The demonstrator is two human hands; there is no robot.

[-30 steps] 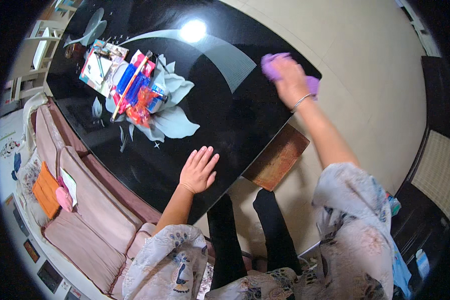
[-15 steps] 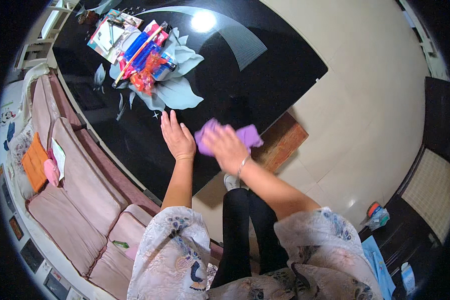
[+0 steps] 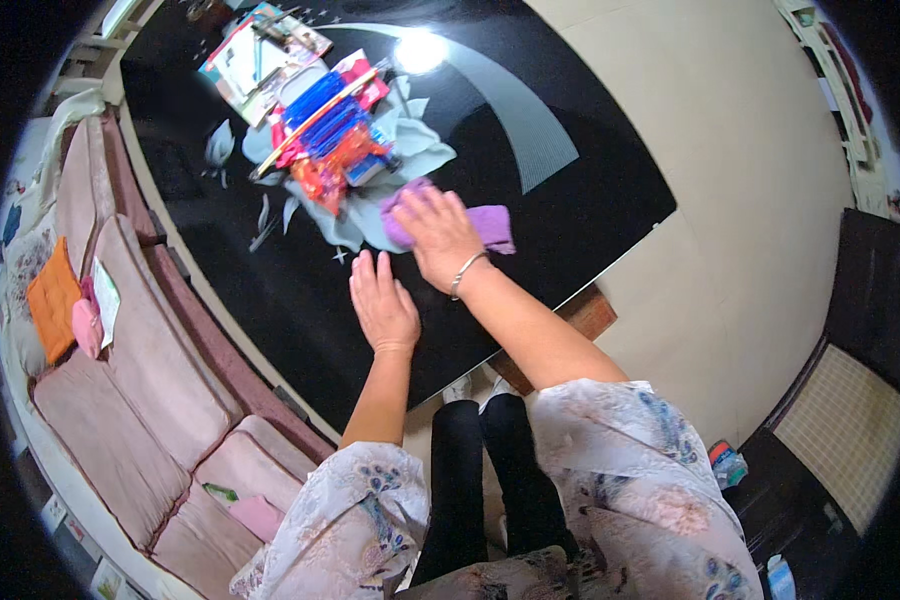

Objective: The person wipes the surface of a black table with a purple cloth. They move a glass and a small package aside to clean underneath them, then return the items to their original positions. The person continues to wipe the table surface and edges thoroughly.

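The person is leaning over a glossy black table (image 3: 220,130) with a pale flower pattern printed across its top. The right hand (image 3: 436,235) is lying palm down on a purple cloth (image 3: 490,224), fingers spread and pressing it flat against the tabletop rather than gripping it; a thin silver bracelet (image 3: 467,272) is circling that wrist. Most of the cloth is hiding under the palm, with one end sticking out beyond the hand toward the table's right-hand edge and a smaller bit peeking out past the fingertips. The left hand (image 3: 382,305) is resting flat and open on the bare black surface just beside the right wrist, holding nothing, its fingers pointing away from the near edge and stopping just short of the cloth without touching it.

Just beyond the cloth, toward the far left corner of the table, a heap of colourful packets (image 3: 332,138) in blue, red and pink is sitting on the flower pattern, and a flat printed booklet (image 3: 253,62) is lying behind it. A bright ceiling light is reflecting near the far edge. Along the table's left side a pink sofa (image 3: 120,400) is running, with an orange cushion (image 3: 52,297) on it.
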